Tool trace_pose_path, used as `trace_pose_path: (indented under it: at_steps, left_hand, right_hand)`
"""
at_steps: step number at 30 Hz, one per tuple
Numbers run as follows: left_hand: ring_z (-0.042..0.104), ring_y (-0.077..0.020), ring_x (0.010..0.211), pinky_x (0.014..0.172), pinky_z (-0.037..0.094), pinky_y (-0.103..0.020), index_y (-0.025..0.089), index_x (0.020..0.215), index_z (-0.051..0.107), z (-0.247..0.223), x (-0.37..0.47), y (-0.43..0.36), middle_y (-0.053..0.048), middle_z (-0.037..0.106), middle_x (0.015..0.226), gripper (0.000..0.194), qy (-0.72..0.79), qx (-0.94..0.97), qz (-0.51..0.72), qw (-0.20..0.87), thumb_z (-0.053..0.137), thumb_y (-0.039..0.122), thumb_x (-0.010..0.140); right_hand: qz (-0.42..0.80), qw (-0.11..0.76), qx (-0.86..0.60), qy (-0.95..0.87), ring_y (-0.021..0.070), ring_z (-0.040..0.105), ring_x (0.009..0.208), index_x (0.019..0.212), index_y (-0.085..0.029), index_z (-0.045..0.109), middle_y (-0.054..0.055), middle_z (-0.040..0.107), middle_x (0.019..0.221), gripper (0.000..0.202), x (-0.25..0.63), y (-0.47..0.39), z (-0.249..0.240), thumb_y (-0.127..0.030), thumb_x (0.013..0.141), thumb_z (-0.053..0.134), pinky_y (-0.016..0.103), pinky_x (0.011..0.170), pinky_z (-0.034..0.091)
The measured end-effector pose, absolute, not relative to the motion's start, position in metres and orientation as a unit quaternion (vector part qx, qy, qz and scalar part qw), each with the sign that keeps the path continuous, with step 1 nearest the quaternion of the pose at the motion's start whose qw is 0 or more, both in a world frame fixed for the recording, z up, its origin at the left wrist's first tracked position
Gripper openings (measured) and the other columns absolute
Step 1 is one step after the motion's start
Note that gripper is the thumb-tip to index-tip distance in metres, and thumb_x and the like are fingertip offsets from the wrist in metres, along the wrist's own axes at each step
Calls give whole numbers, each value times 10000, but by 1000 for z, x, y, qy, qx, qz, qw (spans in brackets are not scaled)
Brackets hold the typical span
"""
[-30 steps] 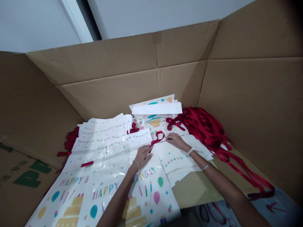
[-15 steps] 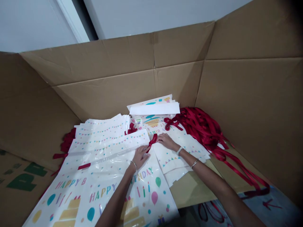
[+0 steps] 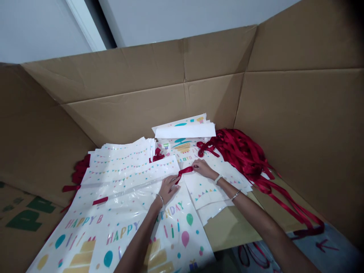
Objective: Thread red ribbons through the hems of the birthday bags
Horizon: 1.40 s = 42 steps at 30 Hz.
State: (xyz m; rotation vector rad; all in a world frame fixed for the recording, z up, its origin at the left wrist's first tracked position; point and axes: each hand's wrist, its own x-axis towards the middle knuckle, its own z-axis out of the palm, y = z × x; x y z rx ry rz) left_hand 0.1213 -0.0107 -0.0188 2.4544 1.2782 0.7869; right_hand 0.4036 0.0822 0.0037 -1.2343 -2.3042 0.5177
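Red satin ribbon strip (image 3: pixel 186 170) lies between the two hands, at the upper right edge of the white glossy sheet printed "HAPPY BIRTHDAY" (image 3: pixel 182 223). The right hand (image 3: pixel 203 168) is narrow, its fingertips pinching the ribbon's far end. The left hand (image 3: pixel 169 188) rests on the printed sheet with fingers slightly apart at the ribbon's near end; whether they grip it cannot be told.

Brown cardboard walls (image 3: pixel 142 87) stand behind and to both sides, boxlike. Within them are overlapping white sheets with pennant patterns (image 3: pixel 122 153), a blank white folded strip (image 3: pixel 185 131) at the back and, at right, a tangled heap of red ribbon (image 3: pixel 241 149), its lengths trailing over the tan worktop (image 3: pixel 233 231). A short red ribbon piece (image 3: pixel 100 201) lies left of the left hand.
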Motion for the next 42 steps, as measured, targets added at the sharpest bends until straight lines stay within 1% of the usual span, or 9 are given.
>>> trace_pose_path:
  at_steps: [4,9,12,15,18,21,25,33,42]
  left_hand:
    - [541,-305,1280,1095,391,-521,283,1459,570,-21,120,-10,-100,617,1370,478,446,841,276,131,466,452,1023]
    - [530,-302,1289,1104,383,-509,284,1462,565,-21,120,-10,-96,607,1384,481,448,842,269,134,474,449,1020]
    - [518,-303,1299,1122,366,-510,299,1465,561,-20,121,-11,-88,601,1395,486,451,843,262,131,479,463,1015]
    - [511,-300,1296,1123,359,-516,308,1469,556,-19,122,-12,-88,601,1390,488,456,842,258,133,457,474,1020]
    - [500,-305,1294,1123,351,-529,306,1464,564,-18,123,-13,-93,605,1381,493,460,837,263,136,433,485,1023]
    - [485,-313,1295,1132,336,-536,303,1454,577,-17,124,-14,-94,606,1380,498,462,836,262,137,451,495,1012]
    - [474,-298,1292,1128,335,-522,308,1461,566,-14,124,-15,-83,599,1393,488,460,837,262,143,443,475,1020]
    - [420,-297,1334,1118,308,-526,347,1482,531,-8,125,-15,-36,579,1457,487,458,852,207,146,425,491,1029]
    - [442,-308,1306,1097,322,-517,342,1491,524,-12,128,-16,-49,576,1457,498,453,859,209,118,444,474,1018]
  right_hand:
    - [184,235,-428,-853,203,558,1071,980,-182,722,63,695,1036,179,387,80,4,-96,899,588,339,946,330]
    - [199,272,-460,-821,207,565,1025,921,-214,759,78,705,1013,155,420,80,4,-221,936,605,354,968,331]
    - [216,280,-465,-812,198,584,1010,856,-220,767,55,715,974,129,428,82,5,-251,912,655,352,968,353]
    - [239,297,-463,-800,169,617,924,835,-200,758,36,722,930,116,417,81,6,-200,887,655,306,902,416]
    - [258,323,-516,-750,151,627,815,939,-164,747,52,717,918,172,406,75,3,-135,892,584,263,790,463]
    - [212,299,-556,-746,191,623,941,1033,-172,746,85,704,1023,209,403,62,-1,-151,900,587,295,862,462]
    - [163,259,-600,-739,249,564,1122,1119,-210,748,107,665,1188,267,394,47,-6,-168,909,589,342,951,407]
    - [171,263,-641,-700,246,578,1090,1185,-226,746,102,657,1233,369,381,44,-11,-109,892,554,361,978,395]
    - [210,243,-584,-745,239,582,1134,1247,-254,730,82,662,1251,485,344,31,-6,-52,865,509,352,1012,390]
